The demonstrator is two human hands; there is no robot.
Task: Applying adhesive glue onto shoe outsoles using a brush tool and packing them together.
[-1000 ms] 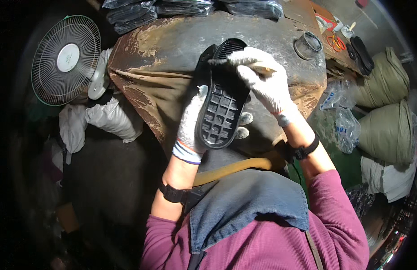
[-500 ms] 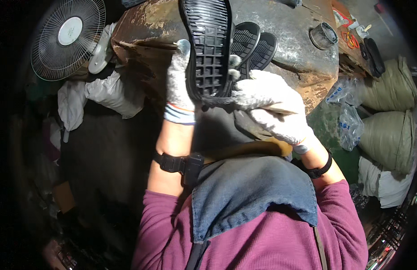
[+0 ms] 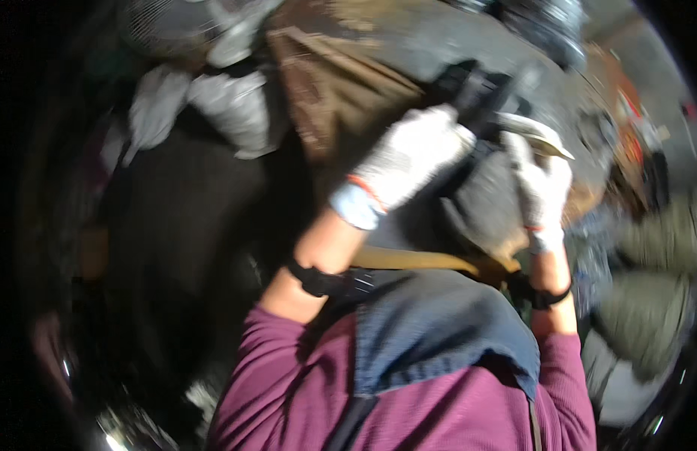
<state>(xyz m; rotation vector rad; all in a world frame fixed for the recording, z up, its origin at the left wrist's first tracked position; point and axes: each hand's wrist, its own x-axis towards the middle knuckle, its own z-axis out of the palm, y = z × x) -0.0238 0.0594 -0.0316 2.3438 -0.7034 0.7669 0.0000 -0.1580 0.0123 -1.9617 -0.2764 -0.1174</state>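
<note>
Motion blurs the picture. My left hand [image 3: 427, 154], in a white knit glove, reaches over the near part of the worktable with its fingers curled against a black shoe sole [image 3: 477, 96]. More dark sole shapes seem to lie around it, too smeared to separate. To its right is my right hand [image 3: 542, 177], gloved alike and raised, its fingers closed on a slim pale thing [image 3: 547, 137] whose kind I cannot make out. A dark grey rounded surface [image 3: 487, 199] lies below and between the hands.
The worktable [image 3: 348, 68] has a worn brown covering. White sacks [image 3: 232, 105] and a fan [image 3: 164, 22] stand at the far left. Full green sacks [image 3: 641, 316] are on the right. A dark plastic bag [image 3: 547, 30] sits at the back. A blurred tin [image 3: 596, 131] stands at the table's right.
My left hand has swung right and turned with the black sole, which no longer stands upright before me. My right hand has moved right, away from the sole. The whole view has shifted.
</note>
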